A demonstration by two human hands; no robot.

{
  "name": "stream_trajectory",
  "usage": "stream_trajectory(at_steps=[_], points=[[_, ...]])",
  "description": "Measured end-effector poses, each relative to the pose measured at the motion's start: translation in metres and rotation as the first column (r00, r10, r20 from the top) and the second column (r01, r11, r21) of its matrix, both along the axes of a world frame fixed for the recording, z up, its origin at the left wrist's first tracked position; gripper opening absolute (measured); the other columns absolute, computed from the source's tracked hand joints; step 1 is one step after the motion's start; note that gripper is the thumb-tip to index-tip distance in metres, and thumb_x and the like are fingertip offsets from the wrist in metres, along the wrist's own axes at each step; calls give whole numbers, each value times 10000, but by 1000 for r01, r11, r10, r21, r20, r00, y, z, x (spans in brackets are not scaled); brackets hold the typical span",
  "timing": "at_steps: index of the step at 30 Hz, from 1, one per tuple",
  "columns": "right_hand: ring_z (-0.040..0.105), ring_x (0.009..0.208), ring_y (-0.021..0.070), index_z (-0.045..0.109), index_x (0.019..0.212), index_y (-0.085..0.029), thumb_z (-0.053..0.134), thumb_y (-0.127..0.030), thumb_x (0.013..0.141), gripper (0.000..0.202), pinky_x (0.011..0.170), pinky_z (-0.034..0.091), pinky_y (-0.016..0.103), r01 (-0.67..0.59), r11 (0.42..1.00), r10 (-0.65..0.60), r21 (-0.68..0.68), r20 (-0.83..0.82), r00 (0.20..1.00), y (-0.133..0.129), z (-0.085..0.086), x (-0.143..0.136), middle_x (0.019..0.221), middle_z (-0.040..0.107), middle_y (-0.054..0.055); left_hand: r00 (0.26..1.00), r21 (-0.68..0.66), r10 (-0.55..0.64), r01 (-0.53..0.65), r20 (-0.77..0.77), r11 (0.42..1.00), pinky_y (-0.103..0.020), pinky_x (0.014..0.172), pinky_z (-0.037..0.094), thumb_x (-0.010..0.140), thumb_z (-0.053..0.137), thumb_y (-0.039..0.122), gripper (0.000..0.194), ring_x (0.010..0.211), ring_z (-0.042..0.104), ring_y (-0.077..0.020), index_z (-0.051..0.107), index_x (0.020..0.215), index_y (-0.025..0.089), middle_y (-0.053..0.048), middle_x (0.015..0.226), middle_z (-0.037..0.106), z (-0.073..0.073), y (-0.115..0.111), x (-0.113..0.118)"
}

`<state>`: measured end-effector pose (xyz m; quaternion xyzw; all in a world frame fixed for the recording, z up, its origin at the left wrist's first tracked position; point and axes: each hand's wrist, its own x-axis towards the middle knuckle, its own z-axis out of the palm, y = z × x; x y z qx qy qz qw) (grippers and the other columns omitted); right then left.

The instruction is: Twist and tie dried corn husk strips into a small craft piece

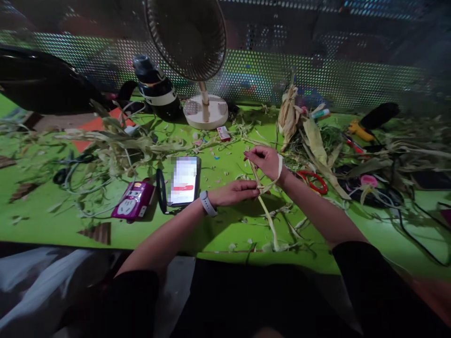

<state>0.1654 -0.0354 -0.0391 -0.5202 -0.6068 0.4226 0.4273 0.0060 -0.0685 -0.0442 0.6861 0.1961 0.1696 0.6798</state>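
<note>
One bright green counter (218,234) spans the view, strewn with dry leaf scraps, its far edge backed by a perforated screen (262,70). A round fan (186,33) stands near the far edge on a pale disc base, with a dark bottle (158,89) just to its left. Toward the left end lie a heap of pale leaves (120,145), a purple device (133,201) and, nearer the middle, a lit phone (184,180); toward the right end, a dried husk bundle (287,112) stands by the screen amid further leaves. The worked piece, a narrow pale yellow-green strand (269,220), lies just right of the counter's middle, slanting from the fingertips down almost to the near edge, where its lower end is slightly broader. The right grip (268,162) is bent at the wrist, its fingertips together on the strand's upper end; a pale band (280,165) passes over that wrist. The left grip (234,192), reaching in from the near edge with the palm turned downward, is pinched on the strand lower down; a light watch strap (207,203) circles its wrist.
</note>
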Motion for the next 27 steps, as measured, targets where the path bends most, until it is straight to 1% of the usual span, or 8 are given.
stream_trajectory(at_steps=[4,9,14,16,18,22,25,27], points=[[427,545,105,605,638,-184,603,-661,705,482,508,349,253,87,993,-88,73,12,996,1,-6,-2,582,504,-14,1000,-85,-7,8,5,996,-216,581,378,826,571,420,329,608,483,-105,708,1006,182,-14,651,560,-2,3,-1],[435,552,107,605,674,-186,585,-627,739,446,519,348,252,64,996,-64,67,-1,998,3,-18,-4,595,504,-17,984,-294,171,-149,50,944,-228,502,350,792,548,532,443,557,530,-119,733,901,144,-45,619,613,-10,3,2],[430,533,100,615,718,-186,609,-527,734,341,516,353,252,51,999,-50,11,-51,997,5,-21,-7,606,507,-21,966,-282,258,-253,-20,926,-203,383,253,801,575,555,453,340,395,-61,718,858,129,38,383,465,-17,0,7],[428,511,100,633,787,-189,576,-478,744,298,503,357,254,44,997,-51,-61,-114,992,5,-18,-4,613,495,-23,930,-348,366,-334,26,876,-190,388,310,771,618,554,434,354,445,-61,694,834,132,32,420,523,-18,3,8],[425,502,105,651,841,-191,511,-402,749,270,494,362,259,-12,993,-11,-114,-191,981,5,-12,1,623,494,-15,862,-437,501,-424,73,793,-193,441,404,733,665,545,415,417,525,-74,664,810,137,14,502,597,-19,8,8],[415,504,122,659,825,-186,444,-347,737,283,485,359,269,-141,983,106,-114,-270,957,1,-2,8,589,489,0,747,-532,662,-534,67,657,-205,501,467,660,755,479,373,514,579,-80,634,767,144,11,624,638,-18,16,7],[341,442,91,615,767,-203,566,-448,753,251,437,291,243,-97,991,71,-96,-248,966,-2,-2,5,513,427,-42,713,-566,699,-554,56,610,-202,495,457,589,805,454,393,538,572,-77,638,771,149,23,663,630,-16,16,7],[311,415,67,568,704,-207,668,-513,707,323,412,250,223,-43,997,27,-56,-252,967,-3,-5,1,490,408,-66,718,-571,694,-551,47,609,-194,486,434,559,816,466,420,547,575,-77,644,772,147,23,670,629,-15,15,7]])
